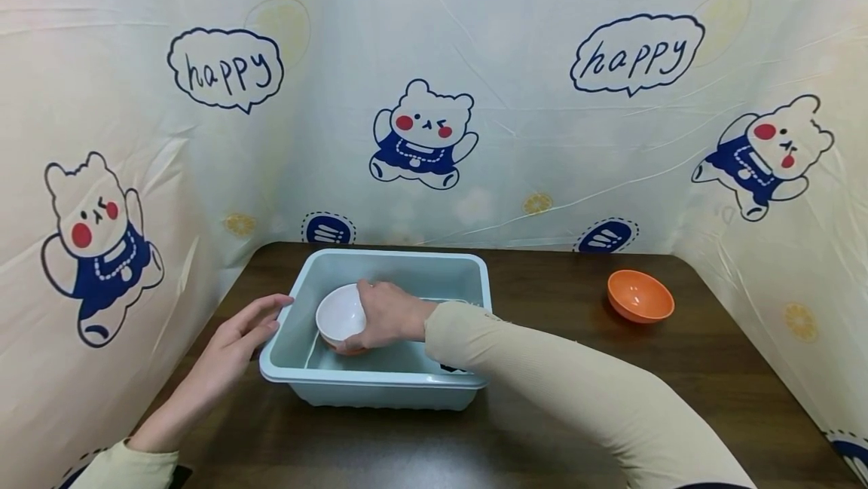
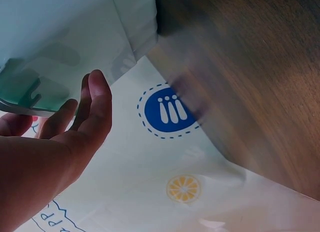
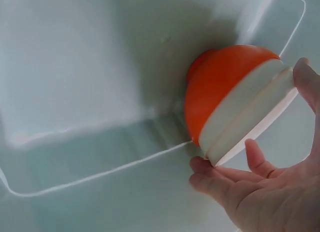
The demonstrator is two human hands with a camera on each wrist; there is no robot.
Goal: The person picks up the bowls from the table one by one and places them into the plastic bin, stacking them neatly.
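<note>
Separation hazard: nested bowls [image 3: 240,101] in basin [image 1: 380,392].
My right grip [image 1: 388,316] is pinching the white bowl [image 1: 339,316] by its rim; a lower orange bowl [image 3: 224,88] is nesting beneath. Bearing mainly on the upper rim, I am risking the lower one dropping away under lift. My left grip [image 1: 239,338], fingers loosely extended, is touching the basin's left rim; uneven pressure is risking a shift. The wood-grain table [image 1: 556,316] is carrying the basin and another orange bowl [image 1: 640,297]; printed sheeting [image 1: 522,161] is enclosing three sides.
</note>
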